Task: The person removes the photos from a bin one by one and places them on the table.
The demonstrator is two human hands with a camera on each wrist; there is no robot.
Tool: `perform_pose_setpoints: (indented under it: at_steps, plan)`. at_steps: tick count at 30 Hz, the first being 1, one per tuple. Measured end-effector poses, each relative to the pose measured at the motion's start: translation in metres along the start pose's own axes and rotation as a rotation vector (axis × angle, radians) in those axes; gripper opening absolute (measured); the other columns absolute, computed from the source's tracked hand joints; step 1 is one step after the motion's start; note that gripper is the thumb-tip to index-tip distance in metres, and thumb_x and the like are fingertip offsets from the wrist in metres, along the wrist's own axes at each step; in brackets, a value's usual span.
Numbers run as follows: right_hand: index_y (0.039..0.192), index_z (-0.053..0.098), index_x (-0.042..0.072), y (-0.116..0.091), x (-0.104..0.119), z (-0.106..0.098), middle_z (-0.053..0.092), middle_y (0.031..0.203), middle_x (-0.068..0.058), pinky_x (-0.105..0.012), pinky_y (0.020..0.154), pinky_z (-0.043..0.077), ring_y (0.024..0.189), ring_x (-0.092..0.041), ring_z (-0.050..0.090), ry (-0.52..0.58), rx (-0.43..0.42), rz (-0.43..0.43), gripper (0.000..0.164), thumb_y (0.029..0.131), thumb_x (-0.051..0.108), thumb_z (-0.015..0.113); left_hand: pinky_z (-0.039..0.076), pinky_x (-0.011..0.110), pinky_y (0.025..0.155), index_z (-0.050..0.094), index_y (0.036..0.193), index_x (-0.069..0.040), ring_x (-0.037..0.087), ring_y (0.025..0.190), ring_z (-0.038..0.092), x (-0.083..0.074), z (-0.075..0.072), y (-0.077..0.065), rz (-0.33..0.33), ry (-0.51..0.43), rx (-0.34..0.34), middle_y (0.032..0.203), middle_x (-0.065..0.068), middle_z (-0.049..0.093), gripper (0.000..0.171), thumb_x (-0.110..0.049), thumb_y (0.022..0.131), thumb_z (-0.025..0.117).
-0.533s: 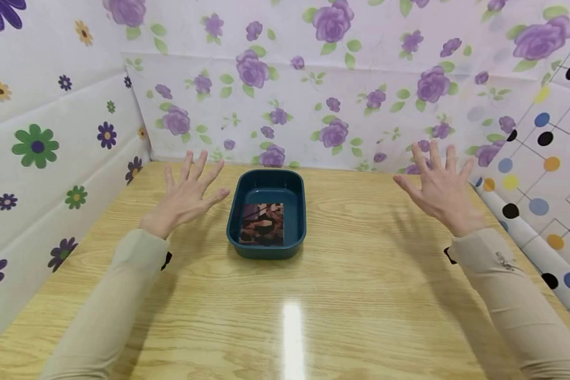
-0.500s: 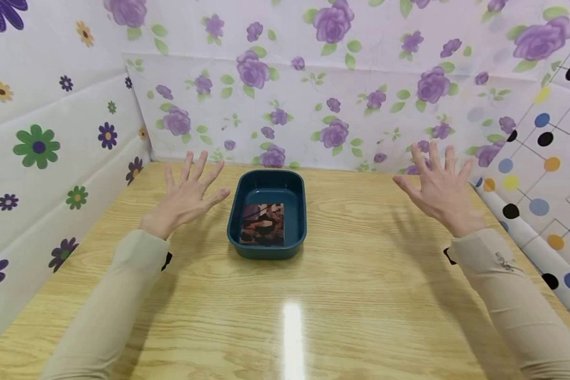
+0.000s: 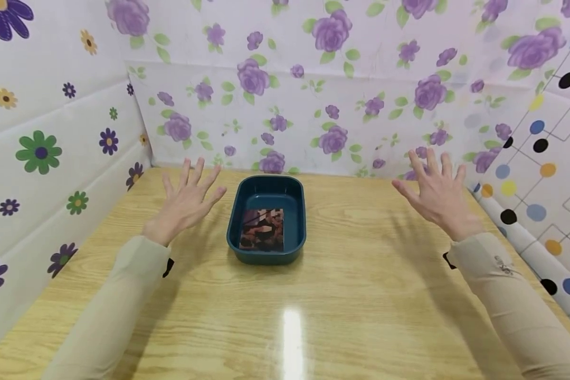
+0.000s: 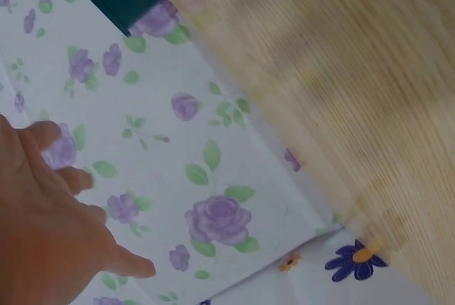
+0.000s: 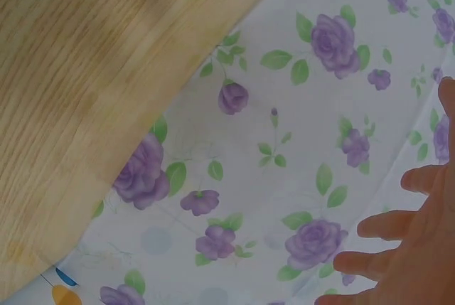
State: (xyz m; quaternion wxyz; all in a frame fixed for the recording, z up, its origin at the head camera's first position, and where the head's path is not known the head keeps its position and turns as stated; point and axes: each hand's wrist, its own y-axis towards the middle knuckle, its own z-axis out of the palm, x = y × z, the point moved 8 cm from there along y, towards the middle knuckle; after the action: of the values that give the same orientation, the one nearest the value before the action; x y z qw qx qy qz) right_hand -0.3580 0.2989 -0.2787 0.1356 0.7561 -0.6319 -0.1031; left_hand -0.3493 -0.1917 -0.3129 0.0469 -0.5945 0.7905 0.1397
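Teal tray (image 3: 266,258) stands upright on the wood-grain counter (image 3: 361,295), between both grips and nearer to the left grip (image 3: 182,206). Its corners are rounded; its long sides run front to back. A printed card (image 3: 263,230) lies inside the tray, in the near left portion. Left grip: fingers and thumb spread, raised above the counter, thumb directed toward the tray. Right grip (image 3: 438,198): fingers and thumb spread, raised above the counter, well apart from the tray. Beige sleeves (image 3: 95,311) cover both forearms. Rear sheet (image 3: 304,105): purple roses. Left sheet (image 3: 85,174): multicoloured flowers. Right sheet (image 3: 524,184): coloured dots joined by lines
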Motion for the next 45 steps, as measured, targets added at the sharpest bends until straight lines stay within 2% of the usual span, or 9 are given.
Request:
perform_pose_setpoints:
  at_steps: [7,10,13,16,21,24,33,38,45]
  plan:
    - [0.157,0.012,0.018,0.009,0.023,0.008,0.021,0.155,-0.03,-0.073,0.104,0.015,0.139,-0.055,0.017,0.053,-0.006,-0.072,0.081,0.096,0.067,0.032,-0.02,0.072,0.105,-0.006,0.156,-0.016,0.032,0.149,-0.017,-0.019,0.015,-0.018,-0.034,-0.062,0.094,0.162,0.014,-0.012,0.082,-0.068,0.097,0.014]
    - [0.157,0.015,0.017,0.024,0.043,0.013,0.029,0.152,-0.03,-0.069,0.108,0.018,0.137,-0.053,0.025,0.218,0.025,-0.119,0.077,0.097,0.061,0.037,-0.016,0.071,0.108,-0.01,0.155,-0.014,0.033,0.15,-0.014,-0.031,0.031,-0.03,-0.032,-0.094,0.179,0.162,0.016,-0.01,0.091,-0.075,0.093,0.017]
    - [0.155,0.022,0.018,0.045,0.068,0.017,0.041,0.145,-0.027,-0.064,0.105,0.03,0.129,-0.046,0.041,0.433,0.085,-0.154,0.07,0.099,0.056,0.04,-0.013,0.07,0.11,-0.013,0.154,-0.013,0.035,0.15,-0.011,-0.039,0.047,-0.041,-0.032,-0.115,0.242,0.162,0.015,-0.009,0.1,-0.08,0.088,0.02]
    - [0.152,0.031,0.02,0.068,0.094,0.02,0.052,0.137,-0.022,-0.055,0.097,0.043,0.118,-0.036,0.053,0.624,0.173,-0.169,0.064,0.099,0.054,0.042,-0.01,0.068,0.112,-0.013,0.154,-0.013,0.034,0.151,-0.009,-0.043,0.059,-0.048,-0.041,-0.115,0.262,0.163,0.012,-0.01,0.106,-0.084,0.085,0.024]
    - [0.143,0.046,0.017,0.102,0.133,0.026,0.061,0.121,-0.013,-0.043,0.088,0.052,0.096,-0.024,0.06,0.823,0.297,-0.183,0.056,0.099,0.051,0.045,-0.007,0.069,0.112,-0.01,0.155,-0.009,0.032,0.151,-0.007,-0.041,0.07,-0.054,-0.062,-0.116,0.283,0.163,0.01,-0.01,0.113,-0.086,0.081,0.03]
    - [0.142,0.047,0.014,0.117,0.152,0.032,0.062,0.115,-0.013,-0.045,0.088,0.052,0.089,-0.022,0.059,0.885,0.36,-0.191,0.051,0.1,0.044,0.046,-0.005,0.069,0.113,-0.009,0.155,-0.008,0.03,0.152,-0.005,-0.042,0.072,-0.054,-0.064,-0.113,0.288,0.163,0.01,-0.008,0.117,-0.088,0.079,0.031]
    - [0.136,0.053,0.015,0.132,0.205,0.07,0.064,0.114,-0.018,-0.037,0.078,0.054,0.088,-0.029,0.058,0.939,0.573,-0.258,0.044,0.098,0.039,0.053,-0.003,0.068,0.113,-0.009,0.155,-0.011,0.027,0.152,-0.006,-0.045,0.071,-0.053,-0.065,-0.125,0.298,0.164,0.008,-0.006,0.125,-0.093,0.071,0.036]
    - [0.132,0.057,0.013,0.125,0.24,0.089,0.062,0.118,-0.025,-0.045,0.081,0.054,0.095,-0.042,0.058,0.894,0.709,-0.365,0.044,0.096,0.038,0.059,-0.002,0.069,0.113,-0.01,0.155,-0.011,0.027,0.152,-0.006,-0.045,0.07,-0.054,-0.075,-0.128,0.308,0.163,0.01,-0.006,0.127,-0.094,0.07,0.036]
    - [0.136,0.055,0.009,0.118,0.276,0.102,0.063,0.114,-0.026,-0.053,0.088,0.05,0.097,-0.046,0.058,0.791,0.795,-0.444,0.048,0.095,0.034,0.062,0.0,0.072,0.111,-0.011,0.155,-0.011,0.028,0.152,-0.004,-0.046,0.07,-0.053,-0.075,-0.13,0.323,0.164,0.011,-0.005,0.127,-0.093,0.07,0.037]
